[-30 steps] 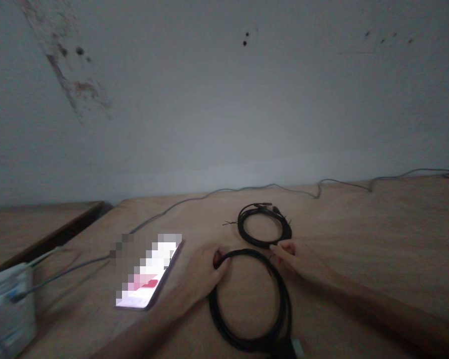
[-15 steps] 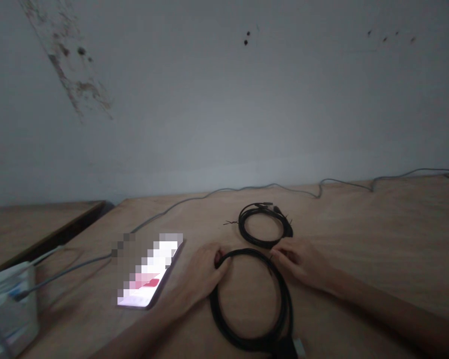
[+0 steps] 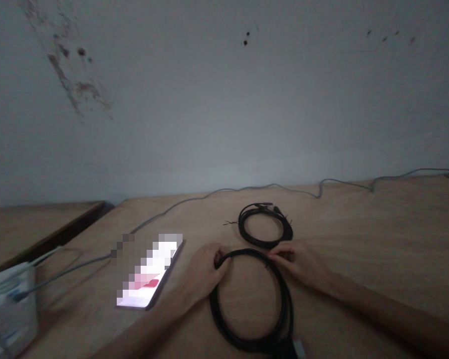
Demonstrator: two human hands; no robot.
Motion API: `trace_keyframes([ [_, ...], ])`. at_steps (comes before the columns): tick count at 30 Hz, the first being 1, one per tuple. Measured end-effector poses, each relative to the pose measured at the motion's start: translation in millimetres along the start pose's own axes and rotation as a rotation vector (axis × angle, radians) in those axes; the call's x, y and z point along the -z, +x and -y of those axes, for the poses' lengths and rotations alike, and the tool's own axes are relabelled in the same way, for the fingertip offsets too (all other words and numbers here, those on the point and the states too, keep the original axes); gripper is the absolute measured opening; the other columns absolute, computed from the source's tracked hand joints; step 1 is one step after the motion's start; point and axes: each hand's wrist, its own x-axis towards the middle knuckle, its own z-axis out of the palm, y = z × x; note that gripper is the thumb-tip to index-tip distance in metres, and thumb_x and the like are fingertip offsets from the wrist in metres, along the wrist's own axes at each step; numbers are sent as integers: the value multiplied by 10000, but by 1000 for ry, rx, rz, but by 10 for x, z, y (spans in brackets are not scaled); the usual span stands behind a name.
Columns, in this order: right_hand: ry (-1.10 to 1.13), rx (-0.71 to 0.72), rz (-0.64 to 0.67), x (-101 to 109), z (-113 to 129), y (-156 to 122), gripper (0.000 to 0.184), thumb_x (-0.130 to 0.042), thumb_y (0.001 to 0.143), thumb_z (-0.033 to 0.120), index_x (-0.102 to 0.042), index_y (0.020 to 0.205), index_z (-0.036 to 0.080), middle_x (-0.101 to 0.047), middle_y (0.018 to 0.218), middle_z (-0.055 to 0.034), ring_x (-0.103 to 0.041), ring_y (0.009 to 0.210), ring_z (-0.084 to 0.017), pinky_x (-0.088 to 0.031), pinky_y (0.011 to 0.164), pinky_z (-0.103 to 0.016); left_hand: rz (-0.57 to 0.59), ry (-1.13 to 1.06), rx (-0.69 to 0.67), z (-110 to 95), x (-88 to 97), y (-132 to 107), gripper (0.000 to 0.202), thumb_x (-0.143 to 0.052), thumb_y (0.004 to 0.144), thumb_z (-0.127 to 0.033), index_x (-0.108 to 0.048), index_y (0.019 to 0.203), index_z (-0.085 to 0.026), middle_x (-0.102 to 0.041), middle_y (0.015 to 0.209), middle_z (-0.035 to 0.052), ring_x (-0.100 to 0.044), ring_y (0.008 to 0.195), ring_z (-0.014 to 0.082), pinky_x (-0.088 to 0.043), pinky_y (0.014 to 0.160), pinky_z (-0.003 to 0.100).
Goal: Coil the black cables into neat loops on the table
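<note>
A coil of black cable [image 3: 214,304] lies on the wooden table in front of me, with a pale connector end [image 3: 298,349] at the bottom of the frame. My left hand [image 3: 205,269] is closed on the coil's upper left, thumb on the inside. At its upper right, my right hand [image 3: 295,259] pinches thumb and finger together beside the cable. A thin dark twist tie [image 3: 267,266] shows there, its end poking inside the loop; the part at the fingertips is too small to see clearly. Just behind lies a second black cable coil [image 3: 243,230] with thin tie ends sticking out.
A lit phone [image 3: 153,279], partly pixelated, lies left of my left hand. A white power strip or box [image 3: 26,319] with a plugged-in grey cord [image 3: 78,263] sits at the far left. That cord runs along the table's back edge by the wall [image 3: 224,124].
My right hand's fingertips have shifted slightly left, nearer the cable, and the tie end inside the loop has moved a little. My left hand and both coils have stayed put.
</note>
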Motion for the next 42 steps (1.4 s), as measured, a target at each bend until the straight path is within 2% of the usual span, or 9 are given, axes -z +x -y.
trace_keyframes([
  [5,-19,-65,-74,-45,-40,-17,266,-605,961,488,-807,1017,323,-801,1002,-20,-736,869,-238,-552,744,-340,-13,-17,7,-16,7,-5,238,-565,913,-385,-563,759,-204,-624,771,24,-550,713,203,-357,640,306],
  [10,-22,-44,-80,-74,-50,-6,275,-609,954,488,-810,1015,312,-801,1004,-37,-736,877,-247,-566,757,-350,-7,4,0,-3,-4,-1,217,-584,897,-369,-556,755,-207,-628,780,24,-549,721,204,-353,642,304],
  [19,103,-9,20,-38,32,55,210,-584,974,344,-785,989,286,-789,976,-16,-721,876,-219,-549,778,-321,5,-18,-25,-6,-3,-2,203,-569,902,-360,-560,772,-205,-635,789,23,-555,724,198,-356,636,297],
  [23,16,47,56,1,28,122,183,-588,957,264,-769,935,281,-779,926,-5,-708,838,-210,-529,767,-319,5,-22,2,-27,7,-7,254,-545,922,-383,-556,745,-202,-633,765,26,-555,708,196,-349,622,297],
  [27,-79,158,98,21,-46,175,210,-569,943,180,-749,974,285,-767,993,-2,-695,921,-211,-511,826,-331,21,-30,0,-20,19,-4,249,-540,920,-378,-574,751,-198,-638,758,25,-561,700,190,-352,616,289],
  [32,-72,227,135,48,-61,185,238,-550,946,155,-741,1004,284,-761,1020,-4,-693,958,-200,-507,858,-328,26,-58,14,10,19,-2,201,-550,888,-327,-585,740,-195,-632,728,18,-563,676,180,-356,604,279],
  [35,-36,183,150,68,9,174,173,-585,971,256,-749,1022,278,-766,1019,-14,-693,931,-200,-513,845,-328,24,-59,11,16,12,0,182,-568,859,-298,-567,707,-199,-609,692,2,-546,651,168,-344,595,274],
  [38,54,96,155,61,65,171,172,-615,968,346,-764,985,262,-777,966,-20,-699,870,-198,-533,788,-314,31,-65,-3,16,7,-2,250,-585,871,-347,-534,673,-202,-573,653,-14,-520,621,154,-325,574,271],
  [42,244,-23,159,9,59,174,162,-674,921,351,-775,984,242,-786,911,-26,-724,809,-196,-557,699,-286,35,-50,-10,18,8,-6,358,-578,901,-455,-518,654,-202,-551,637,-18,-500,605,151,-306,558,277],
])
